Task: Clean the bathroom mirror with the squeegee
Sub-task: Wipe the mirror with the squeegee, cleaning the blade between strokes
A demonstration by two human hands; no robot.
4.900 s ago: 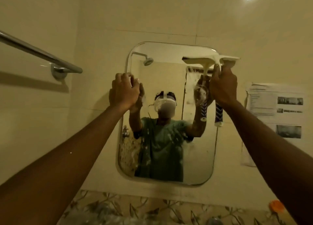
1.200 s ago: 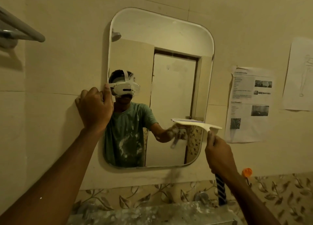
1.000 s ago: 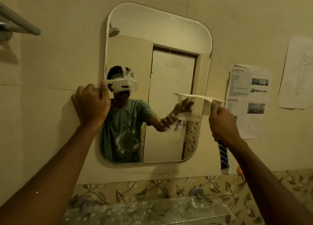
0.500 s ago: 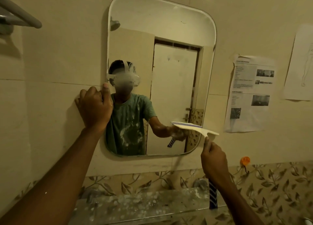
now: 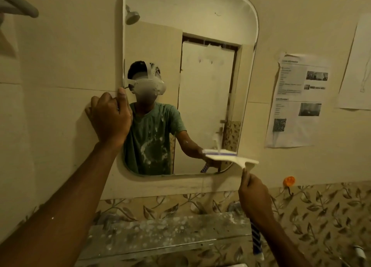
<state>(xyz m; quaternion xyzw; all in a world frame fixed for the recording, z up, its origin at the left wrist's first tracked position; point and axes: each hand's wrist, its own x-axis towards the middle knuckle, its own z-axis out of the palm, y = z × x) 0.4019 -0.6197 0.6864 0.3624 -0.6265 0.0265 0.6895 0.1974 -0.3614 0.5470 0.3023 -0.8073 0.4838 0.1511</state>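
A rounded rectangular mirror (image 5: 208,25) hangs on the beige tiled wall. My left hand (image 5: 109,119) grips its left edge at mid height, thumb on the glass. My right hand (image 5: 255,196) holds the white squeegee (image 5: 232,159) by its striped blue and white handle, which sticks out below my wrist. The blade lies flat against the mirror's lower right corner. A thin wet streak runs up the glass just above the blade. Faint smears show on the upper part of the glass.
A glass shelf (image 5: 164,232) speckled with white spots sits below the mirror, over a leaf-patterned tile band. Printed sheets (image 5: 299,100) are stuck to the wall on the right. An orange hook (image 5: 289,181) is beside them. A towel bar (image 5: 19,5) juts out at top left.
The squeegee has gone from the mirror's top right down to its lower right corner, with a short lift back to mid height one second ago. My left hand stays on the left edge.
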